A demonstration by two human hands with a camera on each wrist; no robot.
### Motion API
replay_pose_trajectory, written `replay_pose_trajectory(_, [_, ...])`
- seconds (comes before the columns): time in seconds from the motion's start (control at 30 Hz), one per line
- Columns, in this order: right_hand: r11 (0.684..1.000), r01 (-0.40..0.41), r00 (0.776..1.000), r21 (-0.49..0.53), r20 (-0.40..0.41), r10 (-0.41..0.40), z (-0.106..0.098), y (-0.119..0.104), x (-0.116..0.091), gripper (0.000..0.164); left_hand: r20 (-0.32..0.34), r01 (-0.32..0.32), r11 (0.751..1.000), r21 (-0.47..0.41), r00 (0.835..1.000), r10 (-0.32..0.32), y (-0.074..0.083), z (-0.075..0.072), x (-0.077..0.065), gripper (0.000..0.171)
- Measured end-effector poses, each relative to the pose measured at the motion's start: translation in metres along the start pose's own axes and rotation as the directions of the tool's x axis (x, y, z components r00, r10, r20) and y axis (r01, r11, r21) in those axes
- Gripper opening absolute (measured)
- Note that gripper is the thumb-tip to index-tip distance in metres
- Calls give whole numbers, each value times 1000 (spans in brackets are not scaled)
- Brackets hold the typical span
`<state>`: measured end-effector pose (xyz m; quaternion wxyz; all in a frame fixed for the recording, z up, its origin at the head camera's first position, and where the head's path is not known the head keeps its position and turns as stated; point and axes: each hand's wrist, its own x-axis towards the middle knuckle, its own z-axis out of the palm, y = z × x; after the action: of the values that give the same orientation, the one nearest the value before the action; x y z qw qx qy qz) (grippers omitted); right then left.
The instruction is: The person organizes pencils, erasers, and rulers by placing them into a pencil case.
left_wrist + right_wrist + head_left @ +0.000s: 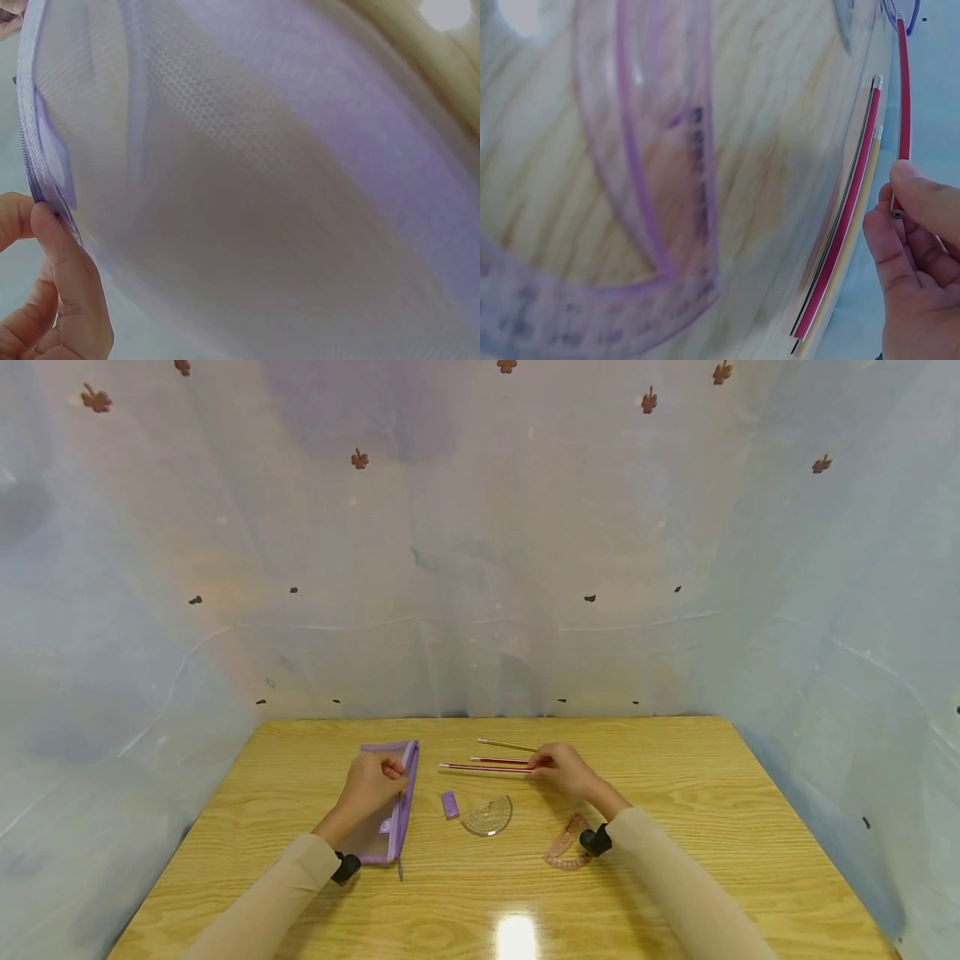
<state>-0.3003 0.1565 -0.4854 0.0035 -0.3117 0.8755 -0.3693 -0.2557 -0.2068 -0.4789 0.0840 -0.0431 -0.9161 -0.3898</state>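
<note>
On the left of the table lies a purple mesh zip pouch [381, 839]. My left hand [375, 783] pinches its zipped edge between thumb and fingertip, and in the left wrist view the mesh [225, 247] fills most of the picture. My right hand [562, 770] holds a red pencil [904, 90] near one end, its white-tipped other end pointing left toward the pouch. Just beyond it, a second red pencil [847, 202] and a yellow pencil [506, 744] lie side by side on the table.
Between the hands are a purple eraser [450, 805] and a clear protractor [489, 817]. A pinkish protractor [567, 843] lies beneath the right wrist. The wooden table [465, 902] is bounded at the back and sides by a pale curtain [480, 568].
</note>
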Motion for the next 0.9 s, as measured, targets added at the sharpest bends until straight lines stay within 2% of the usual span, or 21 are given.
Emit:
replay_pose_trajectory(0.2, [1000,-12,1000,7,15,12,5,-3,6,7,-1,-20,1000,-12,1000,20,0,0,0,7])
replay_pose_trajectory(0.6, [999,-2,999,33,32,1,19,-9,19,7,2,-11,1000,-16,1000,11,3,1,-1,7])
replay_pose_trajectory(0.9, [997,-53,997,55,55,50,26,-18,25,7,14,7,1000,-25,1000,-7,6,0,-2,9])
